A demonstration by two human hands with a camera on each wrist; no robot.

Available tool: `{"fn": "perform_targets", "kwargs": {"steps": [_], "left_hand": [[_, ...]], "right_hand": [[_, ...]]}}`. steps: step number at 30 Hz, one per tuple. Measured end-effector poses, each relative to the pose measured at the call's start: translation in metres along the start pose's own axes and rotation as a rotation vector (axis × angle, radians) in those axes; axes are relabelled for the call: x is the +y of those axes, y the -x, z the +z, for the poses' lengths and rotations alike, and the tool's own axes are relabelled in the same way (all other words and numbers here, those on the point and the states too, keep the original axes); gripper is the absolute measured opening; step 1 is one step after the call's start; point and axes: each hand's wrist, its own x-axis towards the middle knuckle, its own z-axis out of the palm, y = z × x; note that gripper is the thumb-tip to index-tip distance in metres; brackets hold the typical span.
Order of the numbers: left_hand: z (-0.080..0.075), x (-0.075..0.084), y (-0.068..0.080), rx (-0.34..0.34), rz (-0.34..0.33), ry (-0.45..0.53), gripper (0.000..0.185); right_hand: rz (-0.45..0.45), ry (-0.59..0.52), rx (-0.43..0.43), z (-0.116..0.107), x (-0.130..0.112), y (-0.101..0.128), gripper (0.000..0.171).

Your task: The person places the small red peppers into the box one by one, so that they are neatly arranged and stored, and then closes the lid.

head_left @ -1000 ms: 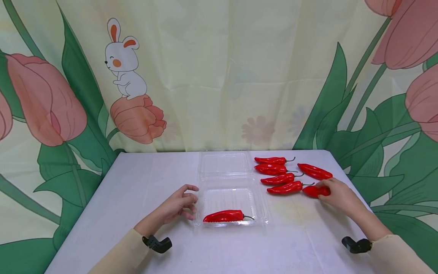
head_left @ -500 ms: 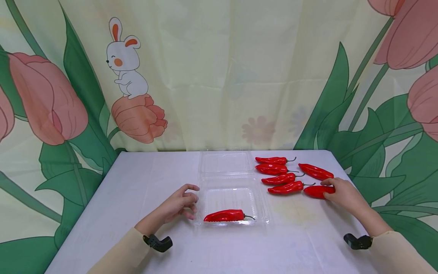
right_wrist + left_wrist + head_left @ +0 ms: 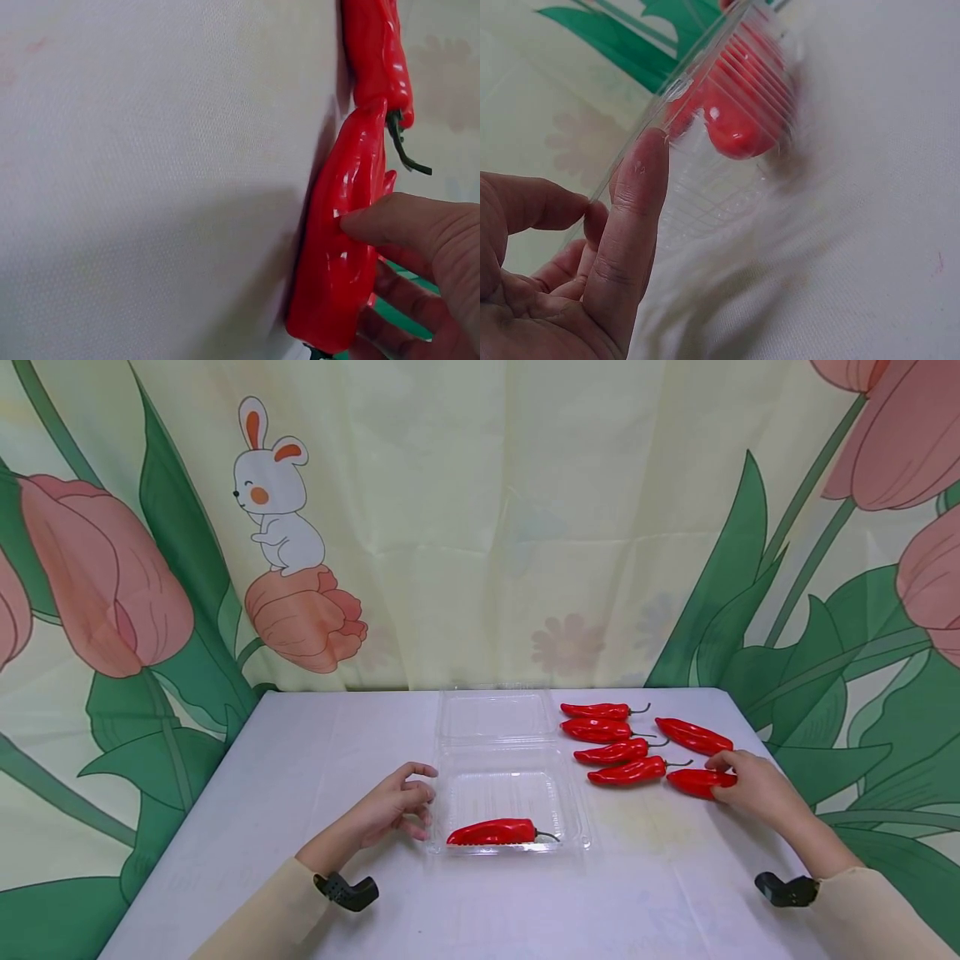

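Note:
Near the right side of the table, my right hand (image 3: 757, 785) holds a glossy red chili pepper (image 3: 334, 255), thumb on its near side and fingers behind. In the head view that pepper (image 3: 697, 782) lies at the end of the row, its tip close to another pepper's stem. My left hand (image 3: 393, 806) is at the left rim of a clear plastic clamshell container (image 3: 495, 785), with thumb and fingertips pinching the edge in the left wrist view. Inside the container's front lies one red chili pepper (image 3: 491, 832), stem to the right.
Several red chili peppers (image 3: 626, 772) lie in a column right of the container, with another pepper (image 3: 693, 737) slanted behind my right hand. The container's lid (image 3: 495, 718) lies folded back toward the patterned curtain (image 3: 465, 568). A white cloth covers the table (image 3: 570, 910).
My right hand has shifted slightly right along the pepper, and its fingers have changed their hold. The left hand stays at the container's rim.

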Motion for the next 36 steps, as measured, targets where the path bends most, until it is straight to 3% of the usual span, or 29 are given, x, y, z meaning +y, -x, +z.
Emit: {"fn": "perform_targets", "kwargs": {"steps": [11, 23, 36], "left_hand": [[0.000, 0.000, 0.000, -0.002, -0.006, 0.010, 0.046], [0.000, 0.000, 0.000, -0.006, -0.006, 0.017, 0.046], [-0.001, 0.001, -0.002, -0.010, -0.007, 0.026, 0.046]], "right_hand": [[0.007, -0.012, -0.025, 0.002, 0.001, 0.002, 0.058], [-0.042, -0.028, -0.018, 0.002, 0.001, 0.005, 0.055], [-0.068, -0.023, -0.003, -0.003, -0.013, 0.007, 0.051]]}}
